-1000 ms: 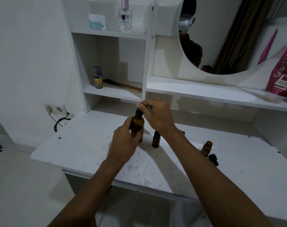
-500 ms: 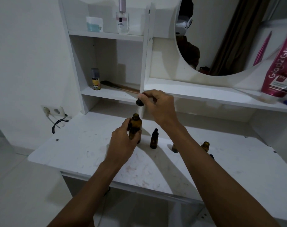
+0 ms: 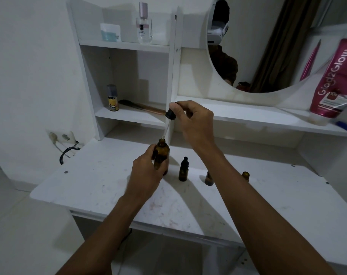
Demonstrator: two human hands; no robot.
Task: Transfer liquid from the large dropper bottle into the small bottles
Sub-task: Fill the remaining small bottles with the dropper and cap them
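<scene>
My left hand [image 3: 147, 171] grips the large amber dropper bottle [image 3: 162, 152], which stands uncapped on the white desk [image 3: 101, 187]. My right hand [image 3: 194, 120] pinches the black dropper cap [image 3: 170, 114] above it; the glass pipette [image 3: 165, 132] hangs with its tip just over the bottle's mouth. A small amber bottle with a black dropper cap [image 3: 183, 170] stands to the right. Two more small amber bottles, one [image 3: 208, 178] and another, open one [image 3: 245, 175], show partly behind my right forearm.
Shelves rise behind the desk with a small yellow-labelled bottle [image 3: 112, 98], a comb [image 3: 143, 107], a perfume bottle [image 3: 144, 26] and a jar [image 3: 110, 32]. A round mirror [image 3: 267, 44] and a pink tube [image 3: 335, 82] are at the right. A wall socket with cable [image 3: 62, 138] is at the left.
My right hand has unscrewed the dropper cap and lifted it straight up, drawing the pipette out of the large bottle. My left hand kept holding the bottle on the desk.
</scene>
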